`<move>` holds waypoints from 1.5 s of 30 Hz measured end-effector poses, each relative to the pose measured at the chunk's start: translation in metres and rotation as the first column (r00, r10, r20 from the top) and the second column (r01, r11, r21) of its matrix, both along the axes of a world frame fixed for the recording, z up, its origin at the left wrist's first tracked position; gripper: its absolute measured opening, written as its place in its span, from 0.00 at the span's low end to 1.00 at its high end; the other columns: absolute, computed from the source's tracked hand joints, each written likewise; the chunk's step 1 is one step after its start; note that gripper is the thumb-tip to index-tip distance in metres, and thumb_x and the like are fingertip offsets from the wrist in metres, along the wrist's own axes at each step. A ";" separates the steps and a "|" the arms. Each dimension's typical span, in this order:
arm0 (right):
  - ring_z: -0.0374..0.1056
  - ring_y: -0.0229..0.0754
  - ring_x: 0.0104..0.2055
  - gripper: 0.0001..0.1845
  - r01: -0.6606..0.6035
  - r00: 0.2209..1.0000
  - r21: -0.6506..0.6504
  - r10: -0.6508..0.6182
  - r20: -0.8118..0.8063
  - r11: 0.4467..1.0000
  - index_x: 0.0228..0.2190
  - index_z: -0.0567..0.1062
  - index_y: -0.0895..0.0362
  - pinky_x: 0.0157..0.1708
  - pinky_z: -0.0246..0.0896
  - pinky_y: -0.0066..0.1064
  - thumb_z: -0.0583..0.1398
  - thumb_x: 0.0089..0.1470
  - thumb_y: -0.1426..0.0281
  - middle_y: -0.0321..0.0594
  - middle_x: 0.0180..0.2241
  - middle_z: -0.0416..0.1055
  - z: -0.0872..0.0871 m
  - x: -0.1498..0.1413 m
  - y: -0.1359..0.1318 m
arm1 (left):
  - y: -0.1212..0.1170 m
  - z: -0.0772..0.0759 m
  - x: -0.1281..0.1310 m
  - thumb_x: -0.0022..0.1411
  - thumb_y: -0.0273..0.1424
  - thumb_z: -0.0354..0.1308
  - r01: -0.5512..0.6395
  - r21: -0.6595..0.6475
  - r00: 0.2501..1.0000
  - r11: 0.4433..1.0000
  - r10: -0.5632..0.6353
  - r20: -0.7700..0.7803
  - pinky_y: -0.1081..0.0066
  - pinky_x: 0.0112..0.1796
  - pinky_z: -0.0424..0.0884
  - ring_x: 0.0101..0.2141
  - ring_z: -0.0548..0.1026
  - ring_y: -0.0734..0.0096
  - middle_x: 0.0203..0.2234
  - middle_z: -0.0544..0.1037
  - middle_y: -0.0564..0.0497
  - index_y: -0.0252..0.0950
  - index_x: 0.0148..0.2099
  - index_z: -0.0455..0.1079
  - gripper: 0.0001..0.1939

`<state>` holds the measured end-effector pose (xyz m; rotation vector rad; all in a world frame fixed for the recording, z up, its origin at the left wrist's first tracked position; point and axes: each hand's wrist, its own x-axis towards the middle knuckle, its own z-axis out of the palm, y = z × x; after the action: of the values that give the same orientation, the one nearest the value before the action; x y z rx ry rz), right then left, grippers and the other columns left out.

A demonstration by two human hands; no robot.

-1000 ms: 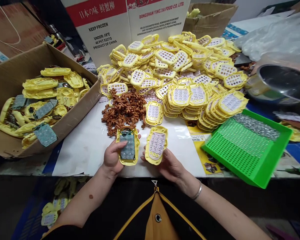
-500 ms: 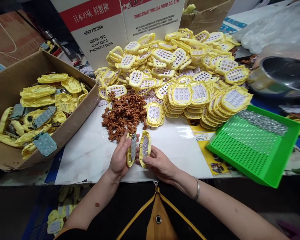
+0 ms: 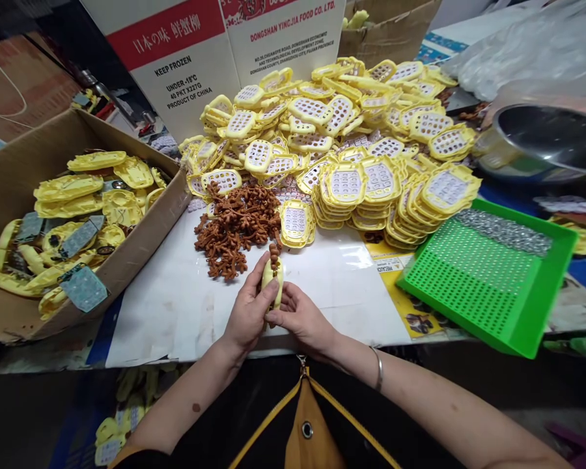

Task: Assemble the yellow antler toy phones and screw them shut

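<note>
Over the white work surface I hold a yellow toy phone casing, its two halves brought together and seen edge-on. A brown plastic piece sticks out of its far end. My left hand is closed round the left side, thumb along the near edge. My right hand grips the lower right side with thumb and fingers. The keypad and circuit board inside are hidden. Just beyond lies a heap of brown plastic pieces, beside a short stack of yellow keypad fronts.
At left stands a cardboard box of yellow back halves with circuit boards. Behind are a large pile of yellow fronts and neat stacks. A green tray with small metal screws lies right, near a metal bowl.
The back half in my left hand and the keypad front in my right were apart and facing up; they have turned on edge and come together into one casing.
</note>
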<state>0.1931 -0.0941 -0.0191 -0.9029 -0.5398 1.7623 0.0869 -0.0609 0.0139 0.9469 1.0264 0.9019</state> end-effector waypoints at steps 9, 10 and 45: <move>0.70 0.44 0.47 0.40 -0.044 0.997 0.011 0.043 0.058 0.999 0.41 0.65 0.55 0.51 0.64 0.41 0.75 0.25 0.65 0.41 0.42 0.72 0.002 0.004 0.000 | -0.002 0.002 -0.003 0.59 0.44 0.59 0.083 0.032 0.996 0.996 -0.083 0.014 0.68 0.60 0.55 0.63 0.58 0.64 0.64 0.60 0.53 0.49 0.64 0.59 0.32; 0.70 0.44 0.46 0.40 -0.049 0.997 0.007 0.049 0.062 0.999 0.41 0.65 0.55 0.50 0.64 0.41 0.75 0.26 0.64 0.40 0.41 0.72 0.002 0.005 0.000 | -0.002 0.002 -0.004 0.60 0.45 0.58 0.088 0.037 0.996 0.995 -0.089 0.013 0.68 0.61 0.54 0.64 0.56 0.64 0.65 0.59 0.53 0.48 0.65 0.58 0.31; 0.70 0.47 0.36 0.19 -0.414 0.530 0.337 -0.077 0.845 0.846 0.46 0.63 0.59 0.36 0.64 0.37 0.47 0.62 0.58 0.49 0.38 0.73 0.018 0.036 -0.012 | 0.002 0.007 -0.011 0.47 0.32 0.69 0.167 -0.310 0.949 0.936 -0.067 0.308 0.68 0.46 0.69 0.40 0.76 0.65 0.41 0.80 0.46 0.33 0.44 0.76 0.20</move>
<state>0.2290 -0.1059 -0.0008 -1.3114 -1.7142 1.1116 0.0755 -0.0592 0.0210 0.5627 0.8233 0.7134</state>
